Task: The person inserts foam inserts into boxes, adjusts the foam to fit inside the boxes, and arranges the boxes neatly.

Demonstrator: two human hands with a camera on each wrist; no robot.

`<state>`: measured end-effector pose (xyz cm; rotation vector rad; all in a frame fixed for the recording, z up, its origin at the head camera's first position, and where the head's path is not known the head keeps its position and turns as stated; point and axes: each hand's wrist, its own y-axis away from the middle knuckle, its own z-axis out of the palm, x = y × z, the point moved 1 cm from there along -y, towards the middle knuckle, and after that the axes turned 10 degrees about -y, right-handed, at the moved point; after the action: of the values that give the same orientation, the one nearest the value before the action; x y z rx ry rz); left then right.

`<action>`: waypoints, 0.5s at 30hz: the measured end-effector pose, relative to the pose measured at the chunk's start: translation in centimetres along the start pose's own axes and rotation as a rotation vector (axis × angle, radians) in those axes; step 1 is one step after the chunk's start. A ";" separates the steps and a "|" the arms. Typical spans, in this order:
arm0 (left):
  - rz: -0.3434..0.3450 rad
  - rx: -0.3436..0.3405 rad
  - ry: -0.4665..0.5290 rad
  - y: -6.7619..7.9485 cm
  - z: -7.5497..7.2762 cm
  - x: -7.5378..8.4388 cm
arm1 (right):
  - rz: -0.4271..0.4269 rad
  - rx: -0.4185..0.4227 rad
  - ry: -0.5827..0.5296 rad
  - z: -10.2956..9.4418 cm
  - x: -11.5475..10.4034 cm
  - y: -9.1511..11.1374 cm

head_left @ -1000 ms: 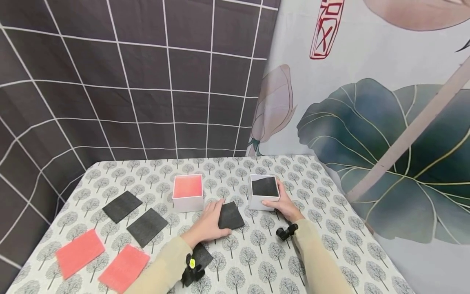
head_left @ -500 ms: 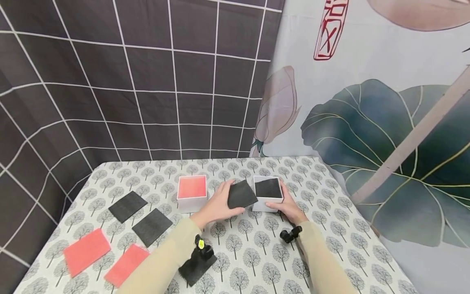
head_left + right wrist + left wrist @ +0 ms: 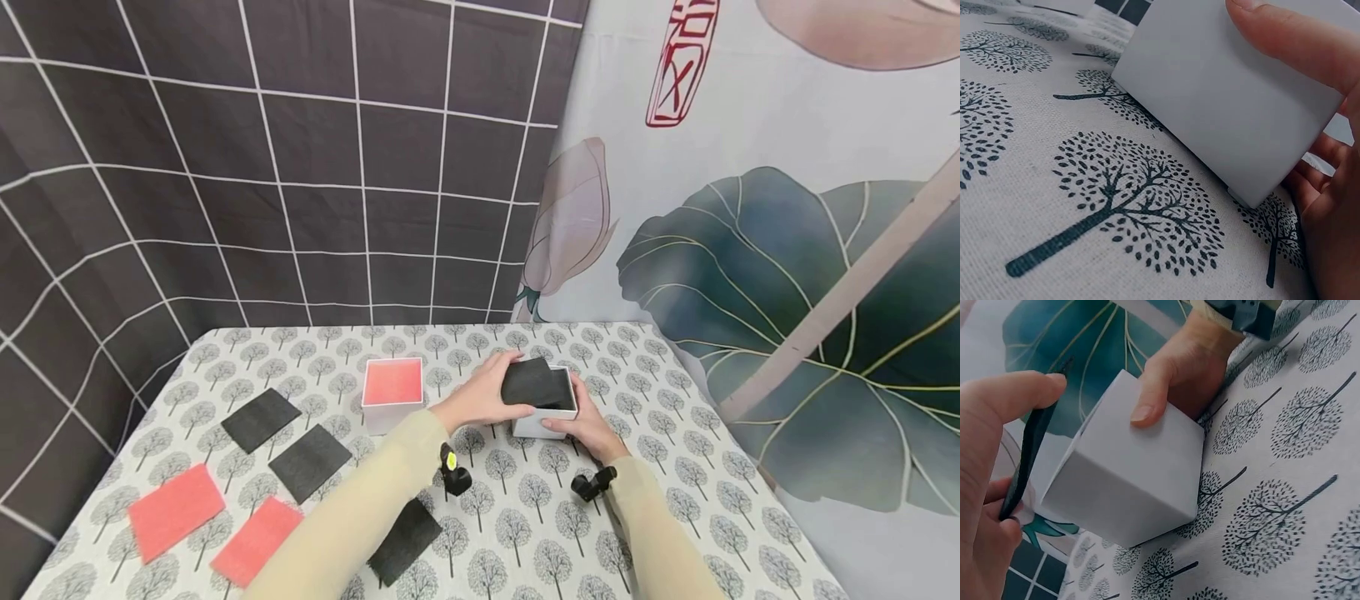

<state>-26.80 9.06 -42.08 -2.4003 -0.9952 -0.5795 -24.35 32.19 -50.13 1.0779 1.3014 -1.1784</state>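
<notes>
The left grip [image 3: 480, 396] is pinching a rectangular black cloth [image 3: 525, 382] over the square white box [image 3: 532, 427] the right grip [image 3: 592, 429] is clasping; further black cloth [image 3: 566, 388] is lying inside, three black sheets [image 3: 311, 463] outside.

Long cream sleeves [image 3: 363, 510], black left wrist camera [image 3: 457, 481], yellow spot [image 3: 451, 460] on it, black right wrist camera [image 3: 592, 484]

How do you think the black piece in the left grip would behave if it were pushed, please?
The black piece will probably flex rather than stay rigid, since its edge looks slightly bent in the left grip. It is likely light, as it appears thin. Being flat, it seems unlikely to roll.
</notes>
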 end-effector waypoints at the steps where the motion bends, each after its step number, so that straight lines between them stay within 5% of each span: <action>1: 0.004 -0.011 -0.001 -0.2 0.1 0.0 | 0.000 0.000 -0.002 0.0 0.0 0.0; 15: 0.066 -0.109 -0.028 -2.7 1.6 0.2 | -0.010 -0.008 0.008 0.0 0.3 0.0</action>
<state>-28.30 11.77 -42.58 -2.5331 -0.9138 -0.5913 -24.36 32.18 -50.45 1.0717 1.3180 -1.1767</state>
